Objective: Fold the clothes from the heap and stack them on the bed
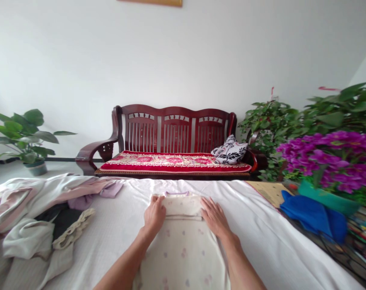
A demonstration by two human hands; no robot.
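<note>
A cream long shirt (pixel 183 249) with small pinkish and grey prints lies flat on a white cloth in front of me. Its neckline, edged in lilac, points away from me, and a folded band of the same fabric (pixel 182 207) crosses its upper part. At the left end of that band, my left hand (pixel 155 211) is closed on the fabric with bent fingers and thumb. My right hand (pixel 214 216) rests on the opposite end, fingers stretched out and slightly apart. The lower end of the shirt runs out of view between my forearms.
A pile of rumpled clothes (pixel 34 225) covers the left of the white cloth (pixel 110 241). To the right are a blue cloth (pixel 314 213), a teal planter (pixel 327 199) with purple flowers, and cables. Behind stands a dark red wooden bench (pixel 175 129) with a patterned cushion (pixel 231 151).
</note>
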